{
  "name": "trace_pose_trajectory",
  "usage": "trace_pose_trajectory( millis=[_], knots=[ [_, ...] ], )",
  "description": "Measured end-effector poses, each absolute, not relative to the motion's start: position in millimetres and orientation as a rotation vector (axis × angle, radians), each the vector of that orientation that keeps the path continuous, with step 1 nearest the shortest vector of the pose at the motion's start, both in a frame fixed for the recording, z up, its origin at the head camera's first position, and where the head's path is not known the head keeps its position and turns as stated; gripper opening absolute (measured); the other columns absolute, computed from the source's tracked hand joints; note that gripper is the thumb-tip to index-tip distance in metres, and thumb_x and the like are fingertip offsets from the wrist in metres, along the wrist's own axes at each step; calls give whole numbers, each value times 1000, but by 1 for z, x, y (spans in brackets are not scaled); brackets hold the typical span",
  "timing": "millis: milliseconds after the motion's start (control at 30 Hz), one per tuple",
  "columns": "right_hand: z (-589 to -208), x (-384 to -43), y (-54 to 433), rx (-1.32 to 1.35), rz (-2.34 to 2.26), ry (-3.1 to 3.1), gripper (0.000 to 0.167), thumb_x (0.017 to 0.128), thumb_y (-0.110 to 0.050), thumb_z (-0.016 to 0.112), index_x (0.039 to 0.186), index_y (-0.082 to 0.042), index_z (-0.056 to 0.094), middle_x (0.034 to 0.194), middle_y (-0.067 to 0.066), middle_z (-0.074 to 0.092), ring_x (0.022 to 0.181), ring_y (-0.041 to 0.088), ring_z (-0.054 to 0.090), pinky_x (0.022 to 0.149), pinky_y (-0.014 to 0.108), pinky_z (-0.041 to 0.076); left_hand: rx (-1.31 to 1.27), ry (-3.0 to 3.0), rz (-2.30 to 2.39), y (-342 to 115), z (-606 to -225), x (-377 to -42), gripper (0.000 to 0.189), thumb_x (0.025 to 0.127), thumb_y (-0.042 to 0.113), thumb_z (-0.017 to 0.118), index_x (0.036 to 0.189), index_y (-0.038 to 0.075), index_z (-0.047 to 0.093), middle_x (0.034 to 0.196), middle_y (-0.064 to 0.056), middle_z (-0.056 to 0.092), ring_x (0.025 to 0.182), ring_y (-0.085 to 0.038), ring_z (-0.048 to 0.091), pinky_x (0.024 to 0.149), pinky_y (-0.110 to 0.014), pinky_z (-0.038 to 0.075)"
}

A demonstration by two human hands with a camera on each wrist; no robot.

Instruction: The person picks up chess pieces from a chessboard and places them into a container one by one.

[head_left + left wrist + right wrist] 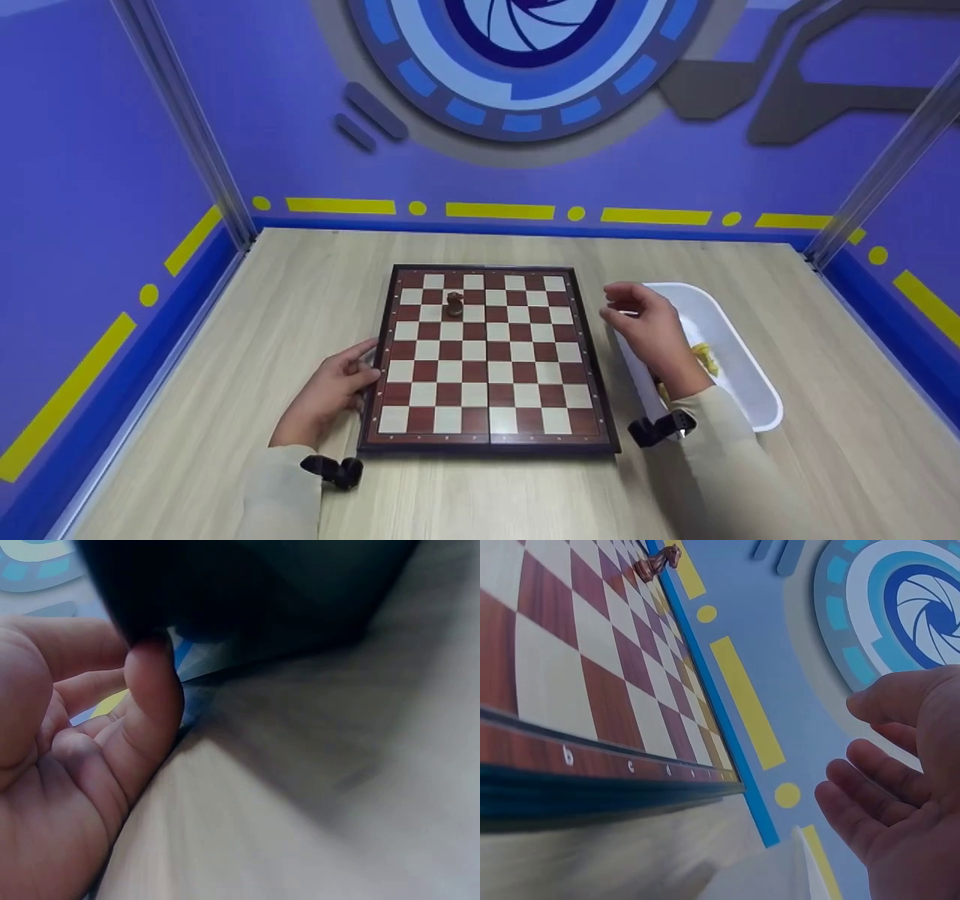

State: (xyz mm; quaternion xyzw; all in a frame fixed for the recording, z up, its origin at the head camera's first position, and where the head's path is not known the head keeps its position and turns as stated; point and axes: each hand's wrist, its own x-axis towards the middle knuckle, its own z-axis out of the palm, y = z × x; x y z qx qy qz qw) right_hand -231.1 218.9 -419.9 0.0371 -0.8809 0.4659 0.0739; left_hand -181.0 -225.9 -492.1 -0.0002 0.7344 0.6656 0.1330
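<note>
A brown-and-white chessboard (499, 349) lies on the wooden table, and a dark brown knight (454, 304) stands upright on one of its far left squares. My left hand (330, 386) grips the board's left edge, thumb at the rim. In the left wrist view a fingertip (150, 679) presses the lower edge of the dark board side (247, 585). To the right of the board, my right hand (651, 336) hovers over the near-left part of a white tray (739, 352), fingers loosely bent, holding nothing. The right wrist view shows these fingers (877, 772) apart from the board.
Yellowish pieces (703, 358) lie in the tray, partly hidden by my right hand and forearm. A blue printed panel (495, 172) closes off the table's back, with side panels left and right. Black wrist cameras (334, 471) sit on both sleeves.
</note>
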Motion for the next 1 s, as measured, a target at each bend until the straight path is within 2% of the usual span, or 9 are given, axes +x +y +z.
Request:
trace_pose_trajectory(
  millis=[467, 600, 833, 1000],
  knots=[
    [-422, -240, 200, 185, 1443, -2638, 34, 90, -16, 67, 123, -7, 62, 121, 15, 62, 111, 27, 59, 97, 40, 50, 27, 2162, 1900, -226, -492, -181, 64, 96, 5, 57, 152, 7, 29, 83, -1, 51, 54, -8, 51, 47, -24, 50],
    [-423, -243, 192, 197, 1455, -2630, 34, 89, -15, 68, 121, -6, 63, 119, 14, 63, 109, 25, 60, 94, 37, 51, 31, 2173, 1897, -226, -492, -180, 63, 95, 4, 57, 152, 6, 29, 84, -1, 51, 54, -7, 50, 47, -23, 49],
    [-423, -247, 178, 233, 1500, -2607, 33, 88, -13, 70, 119, -5, 64, 114, 15, 65, 106, 22, 61, 84, 22, 52, 15, 2146, 1933, -226, -493, -181, 63, 95, 3, 56, 152, 6, 29, 82, 0, 52, 57, -7, 51, 47, -22, 49],
    [-424, -250, 171, 244, 1490, -2616, 32, 88, -13, 70, 119, -7, 64, 112, 17, 65, 104, 23, 62, 84, 27, 53, 23, 2121, 1962, -225, -494, -181, 64, 94, 1, 57, 152, 5, 29, 83, 0, 53, 56, -6, 51, 47, -22, 50]
  ],
)
